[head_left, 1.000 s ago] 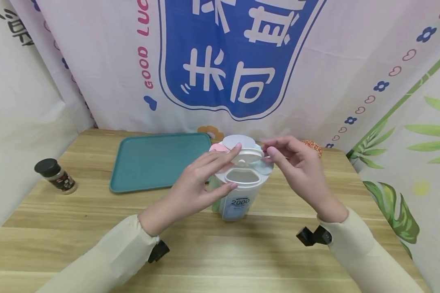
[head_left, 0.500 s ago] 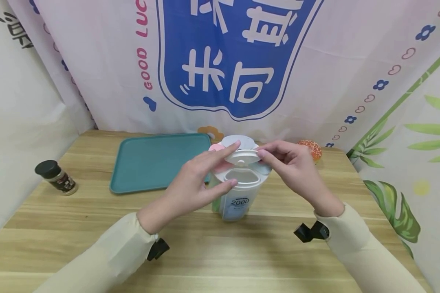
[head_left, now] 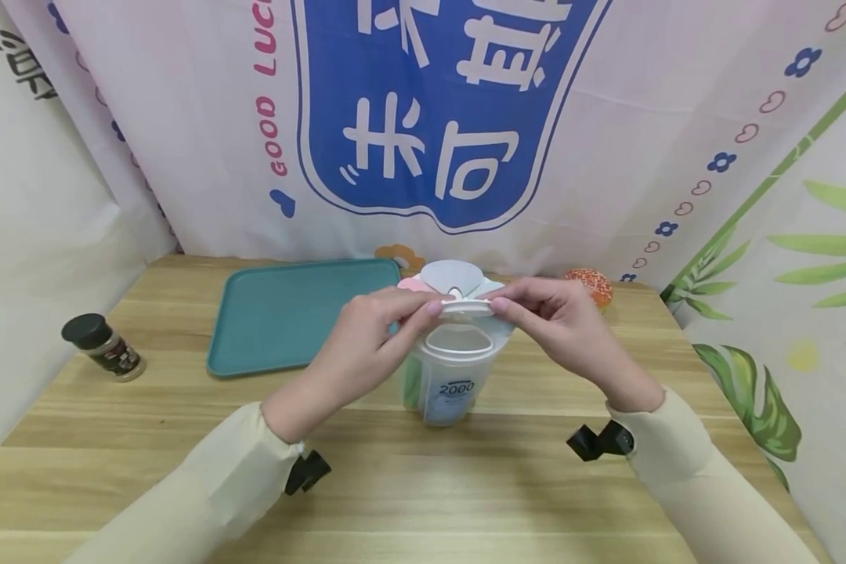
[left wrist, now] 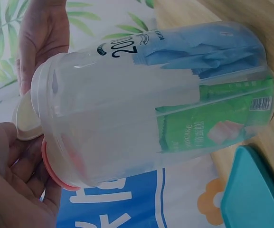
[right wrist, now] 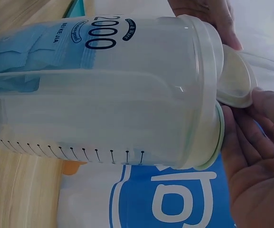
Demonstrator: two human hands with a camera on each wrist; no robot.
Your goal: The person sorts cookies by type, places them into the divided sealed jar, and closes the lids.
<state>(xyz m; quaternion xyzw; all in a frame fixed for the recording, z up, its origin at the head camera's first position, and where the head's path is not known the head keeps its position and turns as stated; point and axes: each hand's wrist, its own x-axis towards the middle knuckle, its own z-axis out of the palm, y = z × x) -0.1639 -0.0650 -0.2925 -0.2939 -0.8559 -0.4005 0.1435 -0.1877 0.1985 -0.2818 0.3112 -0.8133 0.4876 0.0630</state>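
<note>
A clear plastic storage canister (head_left: pixel 454 395), marked 2000, stands upright on the table and has divided compartments under a multi-lid top. The front white flip lid (head_left: pixel 468 308) is raised, with the opening (head_left: pixel 458 339) showing below it. My left hand (head_left: pixel 374 333) pinches the lid's left edge between thumb and fingers. At its right edge my right hand (head_left: pixel 567 329) pinches it the same way. Blue packets (left wrist: pixel 212 52) and a green cake packet (left wrist: pixel 212 116) show through the wall in the left wrist view. The pink, grey and pale blue lids lie down.
A teal tray (head_left: pixel 289 325) lies behind and left of the canister. On the far left stands a black-capped seasoning jar (head_left: pixel 106 348). An orange sprinkled doughnut-like item (head_left: pixel 592 288) sits at the back right, by the printed cloth backdrop (head_left: pixel 571 172).
My right hand has moved left onto the lid's edge. The left thumb has risen from the opening's rim to pinch the lid, which now tilts lower. The view has shifted slightly.
</note>
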